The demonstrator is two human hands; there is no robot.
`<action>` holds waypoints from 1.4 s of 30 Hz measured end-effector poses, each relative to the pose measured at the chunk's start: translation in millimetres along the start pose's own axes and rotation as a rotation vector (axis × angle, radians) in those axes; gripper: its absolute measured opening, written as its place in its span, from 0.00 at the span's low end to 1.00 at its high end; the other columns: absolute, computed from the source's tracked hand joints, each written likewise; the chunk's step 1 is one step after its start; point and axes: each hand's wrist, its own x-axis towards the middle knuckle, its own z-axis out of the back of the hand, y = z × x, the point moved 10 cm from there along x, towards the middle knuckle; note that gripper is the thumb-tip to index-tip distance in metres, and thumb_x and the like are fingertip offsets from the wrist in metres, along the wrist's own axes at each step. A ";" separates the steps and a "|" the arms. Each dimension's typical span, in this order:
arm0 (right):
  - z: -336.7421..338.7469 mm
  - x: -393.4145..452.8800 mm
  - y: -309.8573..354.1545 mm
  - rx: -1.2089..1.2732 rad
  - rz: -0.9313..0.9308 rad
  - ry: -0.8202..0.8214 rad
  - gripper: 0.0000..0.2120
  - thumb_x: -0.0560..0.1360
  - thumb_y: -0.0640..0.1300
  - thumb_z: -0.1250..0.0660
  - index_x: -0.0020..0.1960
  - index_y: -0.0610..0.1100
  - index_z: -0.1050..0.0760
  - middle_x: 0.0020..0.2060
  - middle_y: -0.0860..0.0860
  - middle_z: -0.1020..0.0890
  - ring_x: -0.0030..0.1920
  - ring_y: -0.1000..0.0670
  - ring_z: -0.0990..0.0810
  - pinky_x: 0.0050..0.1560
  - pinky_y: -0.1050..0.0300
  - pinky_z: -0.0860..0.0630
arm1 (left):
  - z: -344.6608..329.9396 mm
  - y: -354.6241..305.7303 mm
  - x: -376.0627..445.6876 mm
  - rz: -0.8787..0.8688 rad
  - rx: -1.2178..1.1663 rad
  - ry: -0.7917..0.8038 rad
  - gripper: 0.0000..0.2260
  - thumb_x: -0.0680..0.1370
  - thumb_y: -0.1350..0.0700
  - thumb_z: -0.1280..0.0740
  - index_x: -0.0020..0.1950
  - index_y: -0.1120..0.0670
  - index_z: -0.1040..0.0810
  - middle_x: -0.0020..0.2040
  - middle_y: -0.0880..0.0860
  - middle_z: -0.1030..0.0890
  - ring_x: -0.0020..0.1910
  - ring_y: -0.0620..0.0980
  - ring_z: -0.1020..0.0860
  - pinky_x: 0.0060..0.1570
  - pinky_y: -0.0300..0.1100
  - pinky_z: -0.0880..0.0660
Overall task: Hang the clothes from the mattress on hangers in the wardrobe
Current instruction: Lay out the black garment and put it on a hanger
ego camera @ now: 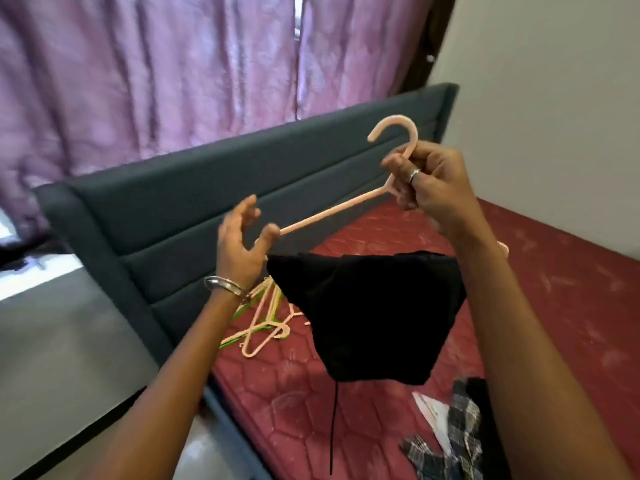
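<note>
Head view: right hand [429,188] grips pink hanger [332,209] (black garment [367,313] draped) — left hand [242,240] half-open, fingertip touching.

No text, label, brand, number or sign is legible anywhere in the view.

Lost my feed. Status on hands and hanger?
Right hand grips pink hanger neck. Left hand open at its end. Black garment draped on it. Nothing blocking.

Daylight thru curtains [145,74], slight blur, wide-angle edge warp.
</note>
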 end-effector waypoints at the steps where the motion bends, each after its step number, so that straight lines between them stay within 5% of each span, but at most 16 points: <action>1: -22.1 8.1 14.3 0.000 0.039 0.054 0.07 0.78 0.36 0.36 0.41 0.40 0.24 0.21 0.51 0.31 0.21 0.52 0.36 0.23 0.63 0.37 | 23.3 -29.5 5.1 -0.134 0.140 -0.071 0.24 0.73 0.43 0.32 0.65 0.52 0.27 0.56 0.53 0.22 0.56 0.50 0.24 0.59 0.43 0.29; 6: -144.2 36.6 95.6 0.087 0.211 0.280 0.07 0.77 0.37 0.36 0.41 0.39 0.24 0.22 0.53 0.29 0.20 0.52 0.33 0.22 0.61 0.35 | 93.2 -128.0 12.1 -0.440 0.464 -0.055 0.14 0.76 0.53 0.33 0.58 0.58 0.20 0.50 0.54 0.19 0.49 0.51 0.21 0.53 0.42 0.27; 12: -300.3 37.5 179.2 0.311 0.344 0.469 0.06 0.77 0.35 0.36 0.44 0.33 0.24 0.22 0.51 0.28 0.21 0.52 0.31 0.23 0.61 0.30 | 281.2 -147.9 -2.6 -0.245 0.453 -0.431 0.08 0.76 0.54 0.35 0.45 0.54 0.17 0.38 0.53 0.17 0.38 0.51 0.19 0.43 0.47 0.22; 15: -385.2 21.7 216.1 0.358 0.400 0.566 0.03 0.76 0.37 0.33 0.44 0.38 0.22 0.26 0.53 0.23 0.28 0.52 0.25 0.32 0.52 0.20 | 383.2 -156.7 -30.9 -0.164 0.538 -0.594 0.06 0.75 0.58 0.34 0.42 0.52 0.17 0.35 0.53 0.17 0.33 0.48 0.21 0.39 0.41 0.23; 18: -469.4 -5.7 246.3 0.110 0.609 0.615 0.06 0.74 0.49 0.32 0.42 0.48 0.21 0.29 0.57 0.23 0.33 0.58 0.26 0.39 0.56 0.23 | 495.4 -164.3 -81.3 -0.085 0.616 -0.746 0.07 0.74 0.60 0.33 0.41 0.52 0.17 0.34 0.49 0.18 0.33 0.45 0.21 0.40 0.41 0.23; 20: -527.0 -30.7 252.6 -0.141 0.710 0.715 0.15 0.76 0.56 0.36 0.34 0.51 0.27 0.25 0.57 0.26 0.29 0.59 0.29 0.33 0.64 0.32 | 566.5 -172.1 -120.1 -0.050 0.653 -0.848 0.08 0.75 0.62 0.33 0.41 0.51 0.18 0.33 0.47 0.19 0.32 0.39 0.23 0.40 0.36 0.24; 23: -628.8 -81.7 253.5 -0.199 0.676 0.971 0.11 0.80 0.48 0.39 0.42 0.48 0.23 0.32 0.55 0.19 0.32 0.59 0.22 0.36 0.69 0.28 | 664.7 -200.6 -187.0 -0.005 0.725 -0.969 0.10 0.76 0.62 0.34 0.39 0.49 0.18 0.32 0.46 0.20 0.33 0.40 0.23 0.38 0.32 0.27; 24: -664.8 -105.7 269.7 -0.153 0.692 1.021 0.08 0.79 0.45 0.41 0.45 0.48 0.23 0.35 0.52 0.17 0.35 0.55 0.20 0.40 0.63 0.25 | 699.2 -215.9 -211.9 -0.004 0.768 -1.019 0.11 0.76 0.62 0.34 0.38 0.49 0.19 0.32 0.47 0.20 0.34 0.41 0.23 0.39 0.34 0.26; 27: -731.4 -152.4 320.6 -0.033 0.809 0.993 0.07 0.73 0.48 0.47 0.42 0.53 0.30 0.32 0.54 0.20 0.34 0.48 0.20 0.38 0.52 0.23 | 767.5 -250.7 -262.0 0.016 0.820 -1.147 0.13 0.76 0.62 0.34 0.37 0.47 0.20 0.34 0.51 0.19 0.36 0.45 0.22 0.42 0.37 0.24; 30: -781.5 -190.0 380.1 0.032 0.899 0.936 0.23 0.77 0.67 0.53 0.41 0.51 0.31 0.31 0.51 0.21 0.32 0.47 0.21 0.35 0.53 0.24 | 823.7 -298.4 -308.8 0.026 0.916 -1.268 0.12 0.76 0.63 0.34 0.36 0.49 0.20 0.34 0.52 0.19 0.34 0.43 0.22 0.38 0.33 0.26; 34: -848.6 -232.8 462.2 0.437 0.815 1.177 0.15 0.81 0.51 0.47 0.45 0.46 0.25 0.33 0.42 0.21 0.22 0.55 0.24 0.22 0.63 0.30 | 892.5 -365.6 -373.9 0.046 1.057 -1.472 0.10 0.75 0.62 0.34 0.37 0.51 0.18 0.31 0.48 0.20 0.33 0.41 0.23 0.39 0.34 0.26; 36: -876.9 -261.5 518.7 0.612 0.854 1.212 0.14 0.82 0.46 0.46 0.43 0.46 0.25 0.29 0.49 0.21 0.25 0.55 0.24 0.25 0.69 0.31 | 924.5 -406.8 -405.0 0.050 1.161 -1.563 0.10 0.76 0.62 0.35 0.38 0.52 0.17 0.32 0.48 0.20 0.35 0.43 0.23 0.40 0.37 0.26; 39: -896.5 -279.9 569.8 0.789 0.897 1.092 0.13 0.81 0.44 0.43 0.42 0.44 0.23 0.23 0.55 0.25 0.26 0.55 0.23 0.26 0.70 0.31 | 953.4 -438.7 -424.3 0.070 1.258 -1.609 0.09 0.77 0.61 0.35 0.39 0.53 0.18 0.32 0.47 0.21 0.34 0.42 0.24 0.38 0.34 0.29; 42: -915.5 -282.9 622.0 0.918 0.937 0.774 0.14 0.80 0.46 0.42 0.40 0.45 0.22 0.21 0.55 0.29 0.23 0.53 0.26 0.26 0.64 0.33 | 979.6 -479.2 -430.5 0.117 1.413 -1.605 0.08 0.78 0.61 0.35 0.41 0.54 0.18 0.33 0.49 0.20 0.34 0.41 0.25 0.40 0.37 0.28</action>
